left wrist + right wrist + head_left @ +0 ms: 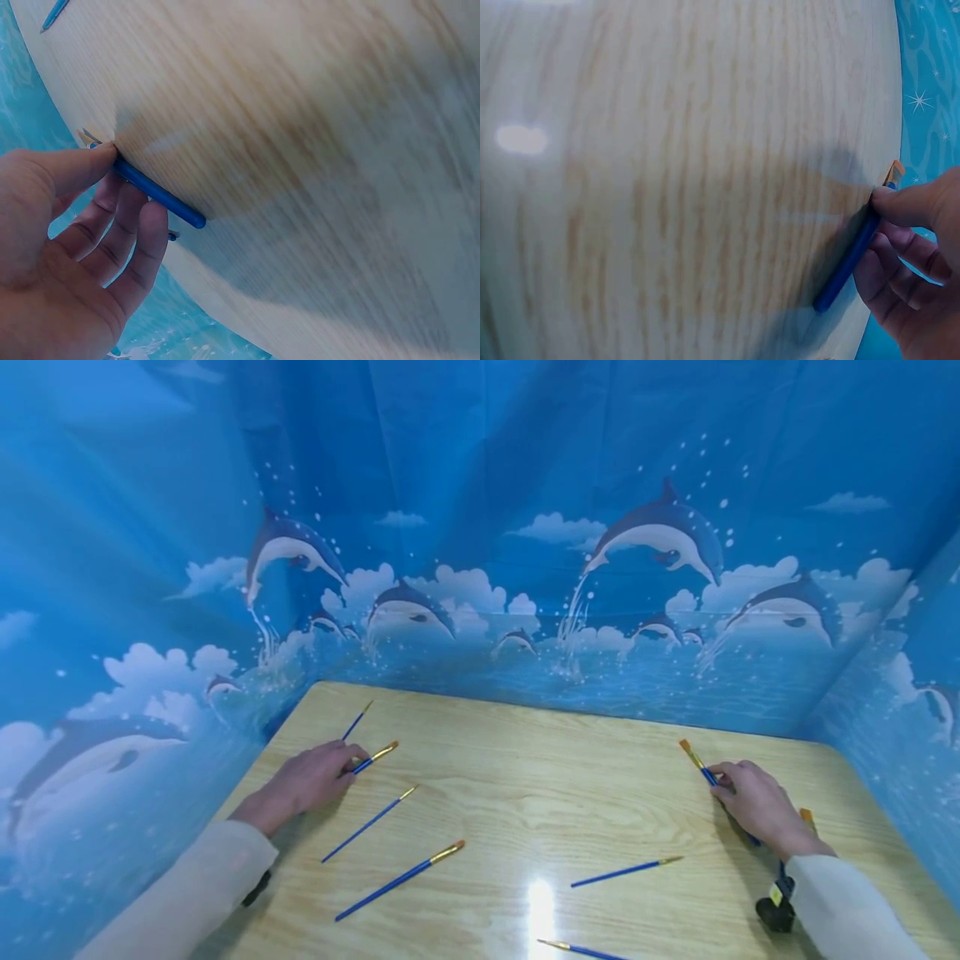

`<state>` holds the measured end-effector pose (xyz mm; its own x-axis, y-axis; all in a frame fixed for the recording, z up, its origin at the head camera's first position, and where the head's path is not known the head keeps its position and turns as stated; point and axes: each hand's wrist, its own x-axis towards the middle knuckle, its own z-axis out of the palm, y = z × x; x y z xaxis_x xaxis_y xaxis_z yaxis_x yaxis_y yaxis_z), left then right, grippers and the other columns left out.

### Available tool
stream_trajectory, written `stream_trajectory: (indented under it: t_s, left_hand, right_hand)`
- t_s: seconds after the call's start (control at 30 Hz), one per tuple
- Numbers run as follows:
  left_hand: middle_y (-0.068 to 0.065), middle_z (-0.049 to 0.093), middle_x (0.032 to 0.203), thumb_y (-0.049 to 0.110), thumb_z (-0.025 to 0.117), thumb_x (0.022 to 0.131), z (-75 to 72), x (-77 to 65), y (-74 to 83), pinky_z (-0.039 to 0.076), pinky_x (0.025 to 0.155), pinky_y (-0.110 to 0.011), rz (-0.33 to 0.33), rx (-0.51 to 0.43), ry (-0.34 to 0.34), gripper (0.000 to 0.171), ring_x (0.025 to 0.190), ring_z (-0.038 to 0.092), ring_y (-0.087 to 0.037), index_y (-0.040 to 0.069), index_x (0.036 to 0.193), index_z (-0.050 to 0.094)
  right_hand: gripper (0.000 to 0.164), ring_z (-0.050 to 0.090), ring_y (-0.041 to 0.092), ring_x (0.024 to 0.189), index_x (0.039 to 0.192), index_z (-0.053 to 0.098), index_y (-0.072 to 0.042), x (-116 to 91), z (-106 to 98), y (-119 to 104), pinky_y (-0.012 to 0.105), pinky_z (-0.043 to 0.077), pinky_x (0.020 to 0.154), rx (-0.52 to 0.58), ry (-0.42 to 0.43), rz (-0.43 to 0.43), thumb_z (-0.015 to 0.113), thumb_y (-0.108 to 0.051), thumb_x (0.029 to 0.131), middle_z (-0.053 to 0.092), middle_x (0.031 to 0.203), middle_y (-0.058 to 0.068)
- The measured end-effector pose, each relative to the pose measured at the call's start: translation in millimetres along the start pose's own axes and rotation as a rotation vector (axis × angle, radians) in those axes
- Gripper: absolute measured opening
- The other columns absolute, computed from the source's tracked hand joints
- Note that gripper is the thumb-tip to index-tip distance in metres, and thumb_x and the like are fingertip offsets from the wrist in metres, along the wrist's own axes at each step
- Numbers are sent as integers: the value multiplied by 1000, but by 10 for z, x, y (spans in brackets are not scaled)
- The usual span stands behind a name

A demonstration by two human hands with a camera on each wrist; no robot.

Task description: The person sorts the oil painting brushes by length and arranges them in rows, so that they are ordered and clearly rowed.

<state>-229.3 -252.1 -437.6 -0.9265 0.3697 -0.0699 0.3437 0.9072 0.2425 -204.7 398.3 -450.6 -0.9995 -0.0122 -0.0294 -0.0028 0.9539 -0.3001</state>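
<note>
At the table's left side my left hand (321, 775) pinches a blue paintbrush (363, 766) with a gold collar and orange bristles. In the left wrist view its blue handle (165, 196) runs out between thumb and fingers. Toward the far right, my right hand (759, 802) pinches another blue paintbrush (705, 770), its flat orange bristles pointing away to the left. The right wrist view shows that brush's handle (847, 262) slanting down close over the wood. A thin brush (357, 722) lies just beyond my left hand, and an orange-tipped brush (807, 817) is partly hidden behind my right wrist.
Several more brushes lie on the wooden table (525, 768): a thin one (369, 825) and a thicker one (401, 881) at left, a thin one (626, 871) right of centre, another (588, 951) at the near edge. A dolphin-printed curtain (480, 527) surrounds the table.
</note>
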Motion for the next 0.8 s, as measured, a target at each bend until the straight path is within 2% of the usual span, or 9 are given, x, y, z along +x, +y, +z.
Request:
stream_trajectory:
  t_s: [0.27, 0.53, 0.8]
  left_hand:
    - [-8, 73, 114, 12, 70, 105, -7, 18, -19, 60, 93, -57, -8, -16, -2, 32, 107, 72, -30, 12, 137, 71]
    - [-8, 72, 114, 12, 68, 105, -18, 26, -3, 60, 92, -56, -10, -31, -6, 33, 106, 71, -29, 12, 139, 70]
    - [-6, 72, 112, 12, 68, 105, -11, 15, 9, 60, 91, -55, -39, -44, -22, 34, 105, 71, -27, 12, 139, 69]
  right_hand:
    - [26, 66, 37, 93, 127, 69, 10, 12, 15, 4, 56, 56, 76, 24, 19, -20, 67, 4, 102, 67, 103, 24]
    - [24, 66, 41, 99, 123, 71, 7, 22, 25, 26, 62, 55, 83, 45, 18, -12, 64, 7, 101, 68, 108, 25]
    - [15, 65, 35, 95, 116, 73, 5, 18, 66, 21, 57, 54, 80, 51, 49, -12, 68, 3, 102, 68, 105, 22]
